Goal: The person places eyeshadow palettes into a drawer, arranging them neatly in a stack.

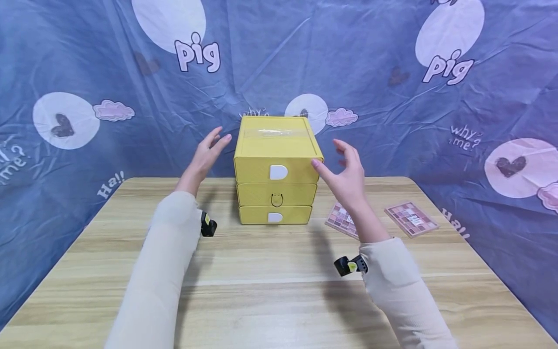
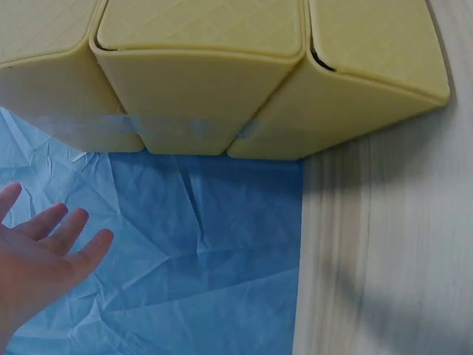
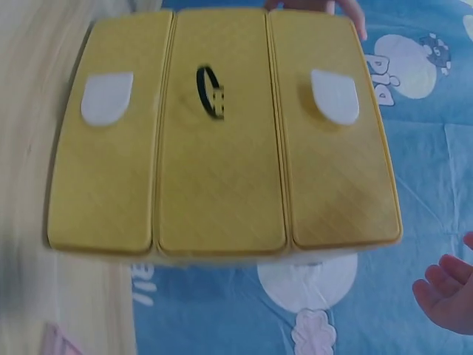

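A yellow drawer box (image 1: 279,169) with three stacked drawers stands on the table. White pull tabs show on its top and bottom drawers, and a dark loop on the middle one. Clear tape crosses its top. To the left of the box, my left hand (image 1: 205,157) is raised with its fingers extended and nothing in it. My right hand (image 1: 348,177) is held up at the right front, its thumb overlapping the box's upper corner in the head view. In the left wrist view, a gap shows between the fingers (image 2: 92,251) and the box's side (image 2: 192,96).
Two flat pinkish palettes (image 1: 411,218) lie on the wooden table (image 1: 261,281) to the right of the box, one partly hidden behind my right forearm. A blue printed cloth (image 1: 261,53) hangs behind the table and along its sides.
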Demonstrator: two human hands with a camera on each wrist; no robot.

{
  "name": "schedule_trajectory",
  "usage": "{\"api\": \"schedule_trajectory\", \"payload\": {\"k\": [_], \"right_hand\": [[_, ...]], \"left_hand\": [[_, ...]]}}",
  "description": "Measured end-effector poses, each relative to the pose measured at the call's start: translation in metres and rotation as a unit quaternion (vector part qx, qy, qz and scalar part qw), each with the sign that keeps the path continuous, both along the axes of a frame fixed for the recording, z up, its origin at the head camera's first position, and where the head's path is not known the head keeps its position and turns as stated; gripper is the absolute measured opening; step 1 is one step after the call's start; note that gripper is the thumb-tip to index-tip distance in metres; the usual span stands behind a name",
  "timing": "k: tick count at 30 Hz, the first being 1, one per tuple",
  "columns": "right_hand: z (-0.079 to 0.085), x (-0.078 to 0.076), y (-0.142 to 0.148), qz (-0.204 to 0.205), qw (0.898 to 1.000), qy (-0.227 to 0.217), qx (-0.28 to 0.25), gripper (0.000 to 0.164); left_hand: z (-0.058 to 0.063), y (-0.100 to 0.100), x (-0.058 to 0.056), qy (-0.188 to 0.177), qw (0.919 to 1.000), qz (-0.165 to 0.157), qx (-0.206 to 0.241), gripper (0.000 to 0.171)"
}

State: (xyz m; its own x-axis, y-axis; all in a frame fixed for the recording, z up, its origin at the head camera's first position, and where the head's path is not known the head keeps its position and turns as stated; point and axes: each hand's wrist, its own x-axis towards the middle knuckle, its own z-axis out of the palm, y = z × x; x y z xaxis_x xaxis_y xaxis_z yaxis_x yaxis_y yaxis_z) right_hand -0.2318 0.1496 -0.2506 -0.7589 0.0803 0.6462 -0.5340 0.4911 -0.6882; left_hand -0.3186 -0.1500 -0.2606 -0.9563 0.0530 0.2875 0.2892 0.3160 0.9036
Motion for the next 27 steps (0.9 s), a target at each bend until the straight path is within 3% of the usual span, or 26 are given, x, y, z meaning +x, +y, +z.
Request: {"api": "schedule_trajectory", "payload": {"k": [8,19,27], "right_hand": [[-0.021,0.006,-0.023,0.045,0.992,0.022,-0.116,0.050],[-0.048,0.007,-0.051,0.080,0.984,-0.010,-0.158,0.046],[-0.057,0.001,-0.066,0.075,0.974,-0.033,-0.209,0.036]], "left_hand": [[-0.001,0.007,-0.008,-0.036,0.9967,-0.020,0.070,0.061],[-0.002,0.011,-0.015,-0.063,0.9946,-0.018,0.081,0.063],[-0.003,0.017,-0.021,-0.079,0.9868,-0.041,0.135,0.063]]}}
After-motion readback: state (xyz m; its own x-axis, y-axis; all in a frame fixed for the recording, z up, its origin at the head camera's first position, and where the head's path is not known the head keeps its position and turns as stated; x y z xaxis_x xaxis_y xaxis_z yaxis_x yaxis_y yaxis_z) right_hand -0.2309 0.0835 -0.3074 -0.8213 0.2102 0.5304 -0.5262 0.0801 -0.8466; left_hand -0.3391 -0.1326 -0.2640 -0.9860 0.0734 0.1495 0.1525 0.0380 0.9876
